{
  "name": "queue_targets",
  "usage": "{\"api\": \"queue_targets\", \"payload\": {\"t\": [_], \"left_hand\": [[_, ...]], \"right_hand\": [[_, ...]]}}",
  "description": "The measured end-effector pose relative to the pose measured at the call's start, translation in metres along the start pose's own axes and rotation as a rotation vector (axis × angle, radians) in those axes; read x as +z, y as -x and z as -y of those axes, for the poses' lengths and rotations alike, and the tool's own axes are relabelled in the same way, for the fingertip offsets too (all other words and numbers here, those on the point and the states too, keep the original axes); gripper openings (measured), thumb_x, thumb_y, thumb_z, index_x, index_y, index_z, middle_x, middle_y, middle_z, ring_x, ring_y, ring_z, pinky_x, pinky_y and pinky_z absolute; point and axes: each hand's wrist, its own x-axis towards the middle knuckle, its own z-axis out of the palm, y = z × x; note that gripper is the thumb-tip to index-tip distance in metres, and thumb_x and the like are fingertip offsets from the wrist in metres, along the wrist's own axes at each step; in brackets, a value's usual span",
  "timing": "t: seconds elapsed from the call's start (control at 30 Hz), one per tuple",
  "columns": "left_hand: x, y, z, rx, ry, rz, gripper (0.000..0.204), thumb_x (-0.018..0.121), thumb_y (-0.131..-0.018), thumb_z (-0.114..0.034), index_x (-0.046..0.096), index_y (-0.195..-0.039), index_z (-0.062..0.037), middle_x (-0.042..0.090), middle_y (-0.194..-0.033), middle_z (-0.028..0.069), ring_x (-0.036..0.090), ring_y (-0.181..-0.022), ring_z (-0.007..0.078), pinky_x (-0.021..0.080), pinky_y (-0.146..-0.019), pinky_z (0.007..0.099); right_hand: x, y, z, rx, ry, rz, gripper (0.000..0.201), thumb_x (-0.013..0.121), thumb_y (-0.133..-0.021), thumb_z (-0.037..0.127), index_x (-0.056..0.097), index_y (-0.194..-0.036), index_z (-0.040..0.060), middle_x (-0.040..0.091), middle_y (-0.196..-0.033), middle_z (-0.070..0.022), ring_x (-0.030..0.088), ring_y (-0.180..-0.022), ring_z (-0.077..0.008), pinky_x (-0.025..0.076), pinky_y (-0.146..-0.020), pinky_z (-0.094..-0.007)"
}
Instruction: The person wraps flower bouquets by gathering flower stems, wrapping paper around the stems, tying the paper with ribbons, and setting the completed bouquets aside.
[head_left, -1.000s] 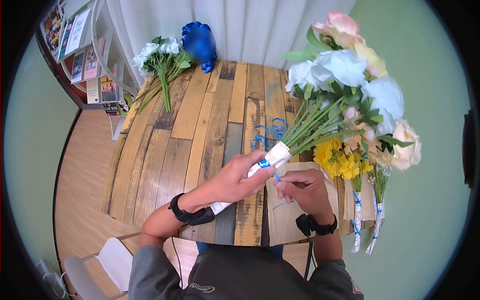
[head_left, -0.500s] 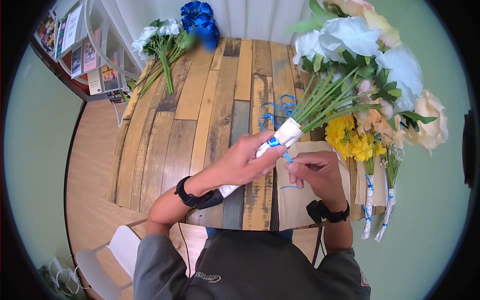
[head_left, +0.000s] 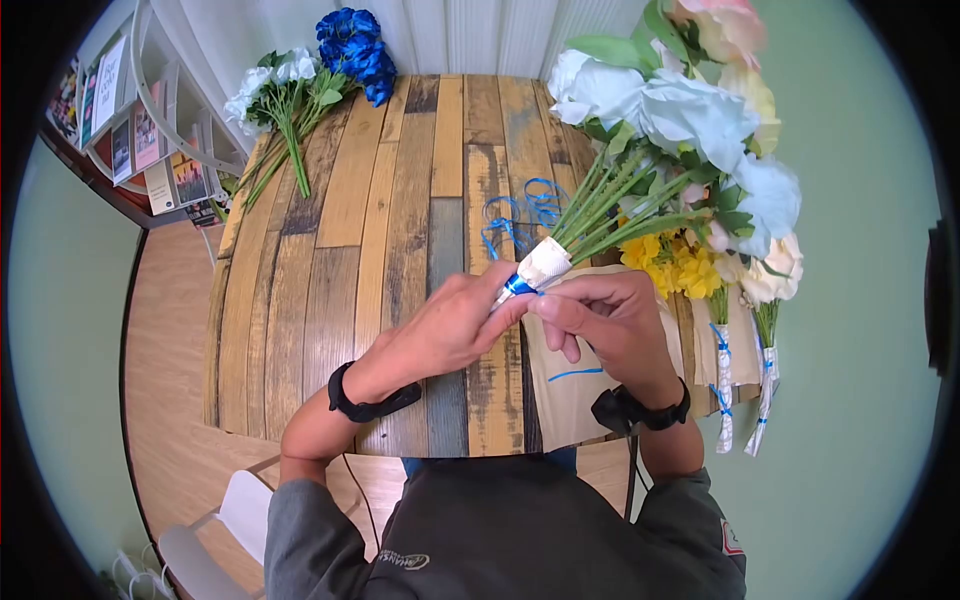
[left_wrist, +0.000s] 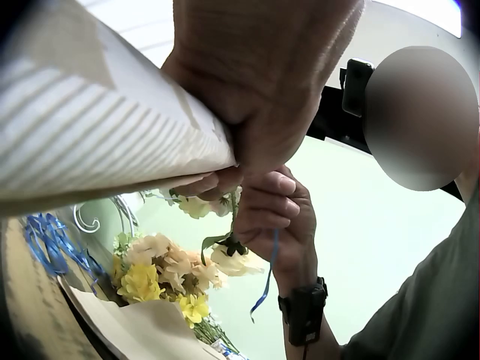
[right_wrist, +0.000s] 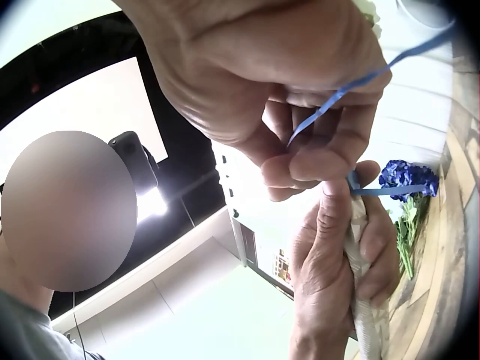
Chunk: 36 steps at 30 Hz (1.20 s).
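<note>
Flower stems [head_left: 290,130] lay far left on the table [head_left: 340,290]. Ribbon [head_left: 510,225] sat behind the raised bouquet [head_left: 640,185], paper [head_left: 565,400] near right, two bundles [head_left: 723,390] at the right edge. Rack [head_left: 150,135] stood left, curtain [head_left: 470,35] behind.

The table [head_left: 340,290] is made of wood boards, with dark, rough-looking marks and a soft shine in places. The ribbon [head_left: 575,374] looks like smooth, shiny plastic. The wrap [head_left: 545,262] around the stems looks like white paper with fine ridges. The brown sheet [head_left: 570,400] looks like plain, matt paper. The blue flowers [head_left: 355,50] look like shiny cloth. The curtain [head_left: 460,40] is cloth with soft folds.
</note>
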Motion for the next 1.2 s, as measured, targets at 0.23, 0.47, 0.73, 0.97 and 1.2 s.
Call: {"api": "queue_targets", "payload": {"t": [0.23, 0.47, 0.73, 0.97, 1.2], "left_hand": [[0.012, 0.003, 0.014, 0.056, 0.08, 0.052, 0.018, 0.058, -0.097, -0.012, 0.05, -0.104, 0.0024, 0.059, -0.071, 0.0248, 0.061, -0.072, 0.0466, 0.046, -0.06, 0.048], [0.016, 0.002, -0.002, -0.118, -0.013, 0.1, 0.02, 0.058, -0.098, -0.016, 0.059, -0.093, 0.0032, 0.06, -0.067, 0.0218, 0.062, -0.063, 0.0407, 0.047, -0.056, 0.043], [0.011, 0.004, -0.011, -0.068, 0.193, 0.068, 0.025, 0.059, -0.1, -0.02, 0.057, -0.088, 0.0023, 0.055, -0.057, 0.0128, 0.055, -0.048, 0.025, 0.043, -0.049, 0.0361], [0.006, 0.012, -0.031, -0.278, 0.421, 0.235, 0.026, 0.055, -0.103, -0.021, 0.058, -0.089, 0.0003, 0.054, -0.056, 0.0009, 0.05, -0.047, 0.0081, 0.039, -0.044, 0.0282], [0.011, 0.021, -0.04, -0.217, 0.536, 0.341, 0.022, 0.053, -0.104, -0.02, 0.06, -0.099, -0.0001, 0.054, -0.059, -0.0008, 0.05, -0.047, 0.0065, 0.038, -0.044, 0.0258]], "right_hand": [[0.021, -0.016, 0.025, 0.027, -0.002, 0.082, 0.02, 0.065, -0.095, 0.014, 0.072, -0.092, -0.0039, 0.066, -0.068, -0.0041, 0.056, -0.053, -0.0054, 0.043, -0.048, -0.0199], [0.046, -0.059, 0.059, -0.332, -0.25, -0.118, 0.029, 0.067, -0.095, 0.023, 0.072, -0.098, -0.0054, 0.072, -0.079, -0.0073, 0.066, -0.071, -0.0086, 0.051, -0.061, -0.0231], [-0.033, 0.019, 0.044, -0.135, 0.198, 0.347, 0.019, 0.063, -0.094, 0.011, 0.068, -0.101, -0.0069, 0.071, -0.103, -0.0149, 0.068, -0.091, -0.0199, 0.055, -0.076, -0.0316], [-0.054, 0.027, -0.036, -0.135, 0.426, -0.173, 0.039, 0.068, -0.09, 0.01, 0.06, -0.128, 0.0014, 0.063, -0.125, -0.0146, 0.065, -0.108, -0.0204, 0.053, -0.089, -0.0322], [-0.029, -0.025, -0.046, -0.459, 0.196, 0.246, 0.047, 0.069, -0.09, 0.009, 0.056, -0.134, 0.0027, 0.059, -0.134, -0.0126, 0.055, -0.124, -0.0225, 0.044, -0.105, -0.0368]]}}
